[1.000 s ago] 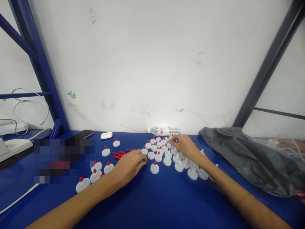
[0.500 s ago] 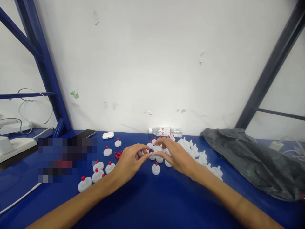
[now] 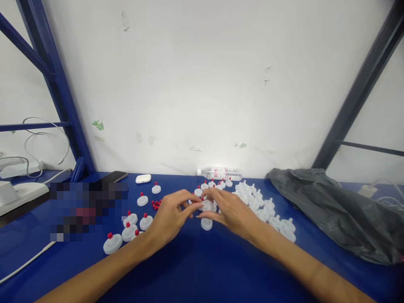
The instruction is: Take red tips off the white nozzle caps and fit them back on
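Note:
My right hand (image 3: 232, 209) curls its thumb and fingers round a white round plastic cap with a spout (image 3: 208, 205), held over the table. My left hand (image 3: 178, 212) meets it from the left, thumb and fingertips pinched together at the cap's edge. Whatever sits in that pinch is too small and covered to make out. Behind and below the hands stand several white caps with red tips (image 3: 206, 224), partly hidden by my fingers. A small heap of loose red tips (image 3: 156, 205) lies just left of my left hand.
White caps without red tips (image 3: 252, 195) are piled to the right. More red-tipped caps (image 3: 112, 243) stand at the left. A clear bottle (image 3: 220, 173) lies along the wall. Also here are a dark plastic bag (image 3: 334, 210), a white case (image 3: 143, 179) and a phone (image 3: 115, 176).
My right hand has shifted slightly, its thumb lower and its grip on the white cap wider. My left fingertips have moved a little right, closer to the cap.

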The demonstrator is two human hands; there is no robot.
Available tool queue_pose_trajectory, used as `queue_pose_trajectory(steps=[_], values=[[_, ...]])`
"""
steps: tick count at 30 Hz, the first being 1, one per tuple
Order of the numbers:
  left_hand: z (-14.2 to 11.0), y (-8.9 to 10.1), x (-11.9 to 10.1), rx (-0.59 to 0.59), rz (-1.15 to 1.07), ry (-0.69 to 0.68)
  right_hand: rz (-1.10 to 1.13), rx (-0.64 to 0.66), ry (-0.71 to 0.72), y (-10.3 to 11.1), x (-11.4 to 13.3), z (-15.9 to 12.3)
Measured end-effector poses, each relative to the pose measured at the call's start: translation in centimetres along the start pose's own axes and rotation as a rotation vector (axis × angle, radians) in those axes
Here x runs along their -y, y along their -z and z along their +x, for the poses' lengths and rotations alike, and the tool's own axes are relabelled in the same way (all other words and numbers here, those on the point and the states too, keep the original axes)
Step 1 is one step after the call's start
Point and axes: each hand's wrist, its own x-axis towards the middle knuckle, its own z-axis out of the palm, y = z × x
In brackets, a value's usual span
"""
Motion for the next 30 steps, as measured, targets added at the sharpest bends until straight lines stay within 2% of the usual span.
queue_pose_trajectory(steps=[3,7,11,15,24,27,30], values=[[0.1,0.1,0.0,0.009,0.042,0.016,-0.006,-0.044,0.031,0.0,0.0,-0.1],[0.3,0.3,-0.2,0.085,0.006,0.153,0.044,-0.083,0.059,0.1,0.1,0.0],[0.3,0.4,0.0,0.151,0.067,0.085,0.110,-0.127,0.131,0.0,0.0,0.0],[0.1,0.6,0.4,0.222,0.032,-0.005,0.150,-0.189,0.155,-0.2,0.1,0.0],[-0.2,1.4,-0.3,0.320,-0.122,0.070,0.241,-0.220,0.158,-0.4,0.8,-0.2],[0.2,1.4,-0.4,0.341,0.024,0.048,0.151,-0.172,0.176,-1.0,0.1,-0.1],[0.7,1.5,-0.1,0.280,0.379,-0.058,0.027,-0.105,0.135,-0.9,-1.1,0.4]])
